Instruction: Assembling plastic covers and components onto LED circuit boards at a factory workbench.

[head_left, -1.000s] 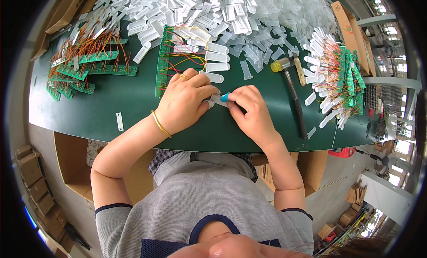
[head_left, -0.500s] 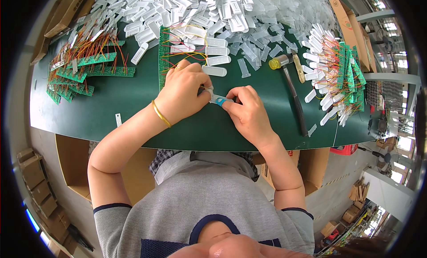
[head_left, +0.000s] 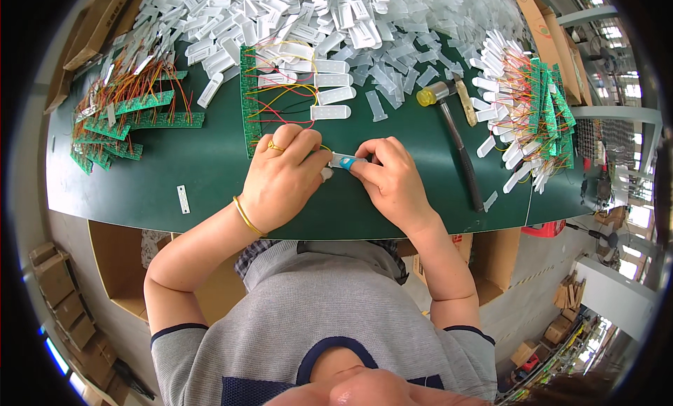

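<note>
In front of me, my left hand [head_left: 284,175] and my right hand [head_left: 394,180] are closed on a small whitish plastic case [head_left: 338,158] held between them. My left fingertips pinch its left end, where a yellow wire comes in; the exact grip is hidden. My right thumb and forefinger hold the other end, and a blue band shows at the fingertips. Just beyond my left hand stretches a long green circuit board [head_left: 249,101]. Red and yellow wires run from it to several white plastic cases [head_left: 331,112], laid in a row on the green table [head_left: 210,196].
White cases [head_left: 280,21] and translucent covers [head_left: 449,14] are heaped at the back. Wired boards [head_left: 151,119] lie left; boards with cases [head_left: 547,119] lie right. A hammer [head_left: 459,150] rests right of my hand, beside a tan-handled tool [head_left: 465,103]. A white strip [head_left: 183,199] lies front left.
My left hand has come nearer to me, uncovering more of the wires and the row of cases. The green board has shifted slightly left and nearer. My right hand has hardly moved.
</note>
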`<action>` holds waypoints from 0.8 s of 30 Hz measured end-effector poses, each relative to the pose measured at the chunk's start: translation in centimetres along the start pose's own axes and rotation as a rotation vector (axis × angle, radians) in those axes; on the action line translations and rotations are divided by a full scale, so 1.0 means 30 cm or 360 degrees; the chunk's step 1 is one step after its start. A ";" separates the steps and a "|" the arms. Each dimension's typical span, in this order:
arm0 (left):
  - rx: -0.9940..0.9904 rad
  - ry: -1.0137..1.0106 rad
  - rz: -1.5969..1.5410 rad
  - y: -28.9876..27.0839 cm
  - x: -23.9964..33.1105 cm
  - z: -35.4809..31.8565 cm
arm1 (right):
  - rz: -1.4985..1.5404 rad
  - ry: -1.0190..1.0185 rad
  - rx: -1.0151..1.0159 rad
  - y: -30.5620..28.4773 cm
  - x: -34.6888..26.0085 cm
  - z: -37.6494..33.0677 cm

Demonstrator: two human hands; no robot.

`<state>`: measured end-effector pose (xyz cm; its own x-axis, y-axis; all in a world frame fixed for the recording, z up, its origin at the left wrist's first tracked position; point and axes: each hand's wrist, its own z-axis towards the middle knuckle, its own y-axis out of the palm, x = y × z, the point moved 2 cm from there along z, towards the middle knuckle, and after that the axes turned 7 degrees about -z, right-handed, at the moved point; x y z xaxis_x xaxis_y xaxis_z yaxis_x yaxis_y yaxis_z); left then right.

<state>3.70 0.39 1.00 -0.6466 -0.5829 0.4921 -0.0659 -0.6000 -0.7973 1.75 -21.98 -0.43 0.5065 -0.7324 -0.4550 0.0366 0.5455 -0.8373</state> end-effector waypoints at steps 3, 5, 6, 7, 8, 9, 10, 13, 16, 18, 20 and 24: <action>-0.0128 -0.0048 -0.0062 -0.013 -0.001 0.006 | 0.0000 0.0009 0.0003 0.000 0.001 0.000; -0.0125 -0.0134 -0.0022 0.002 -0.010 0.002 | -0.0008 0.0007 0.0002 -0.001 -0.003 0.001; -0.0124 -0.0218 0.0016 0.007 -0.014 0.001 | -0.0002 0.0023 -0.0005 -0.001 -0.006 0.000; -0.0125 -0.0215 0.0013 0.009 -0.009 0.002 | -0.0001 0.0046 -0.0011 -0.001 -0.005 -0.002; -0.0035 -0.0164 0.0033 0.005 0.002 0.002 | -0.0003 0.0050 -0.0010 0.001 -0.004 -0.003; 0.0055 -0.0112 0.0052 0.002 0.007 0.002 | 0.0004 0.0048 -0.0004 0.005 -0.002 -0.004; 0.0057 -0.0115 0.0054 0.004 0.007 0.000 | 0.0014 0.0037 0.0001 0.007 -0.002 -0.002; -0.0015 -0.0068 -0.0028 0.022 0.003 -0.004 | 0.0026 0.0015 0.0008 0.007 -0.003 0.004; -0.0061 -0.0118 -0.0087 0.030 -0.001 0.004 | 0.0006 0.0016 -0.0002 0.010 0.002 0.004; -0.0094 -0.0216 -0.0112 0.023 0.001 0.012 | 0.0038 0.0029 -0.0019 -0.008 0.011 0.019; -0.0112 -0.0241 -0.0125 0.015 0.004 0.014 | -0.0003 0.0087 0.0064 -0.031 0.029 0.045; -0.0142 -0.0275 -0.0136 0.015 0.009 0.016 | -0.0545 0.0239 0.0389 -0.043 0.115 0.133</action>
<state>3.86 -0.29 0.94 -0.4961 -0.6219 0.6059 -0.1870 -0.6049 -0.7740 6.89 -23.58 0.30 0.2995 -0.9289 -0.2178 0.3924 0.3280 -0.8593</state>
